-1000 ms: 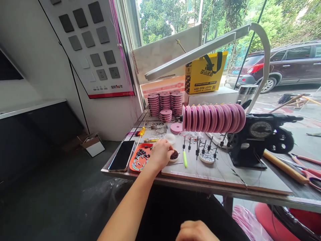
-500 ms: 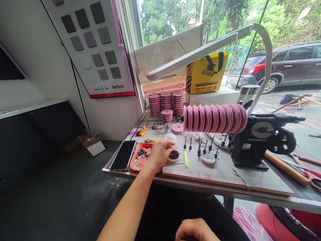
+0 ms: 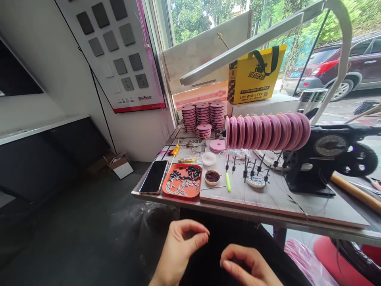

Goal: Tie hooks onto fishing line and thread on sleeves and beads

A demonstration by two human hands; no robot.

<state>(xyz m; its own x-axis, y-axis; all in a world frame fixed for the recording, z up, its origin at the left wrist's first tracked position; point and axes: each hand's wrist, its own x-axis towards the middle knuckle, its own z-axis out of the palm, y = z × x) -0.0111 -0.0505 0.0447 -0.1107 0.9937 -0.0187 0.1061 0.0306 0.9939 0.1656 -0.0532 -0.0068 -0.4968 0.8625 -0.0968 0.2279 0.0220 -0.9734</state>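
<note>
The orange tray (image 3: 193, 192) looks smooth plastic, the phone (image 3: 154, 177) glossy

Spools (image 3: 268, 131), machine (image 3: 312, 169) and parts tray (image 3: 190, 194) show a workshop.

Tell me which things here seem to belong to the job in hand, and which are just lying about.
Likely for the job, set out beyond the left hand and right hand:
small pieces in the orange tray
dark pieces in the round bowl
row of pink discs

Likely just lying about:
phone
yellow bag
open box
</note>
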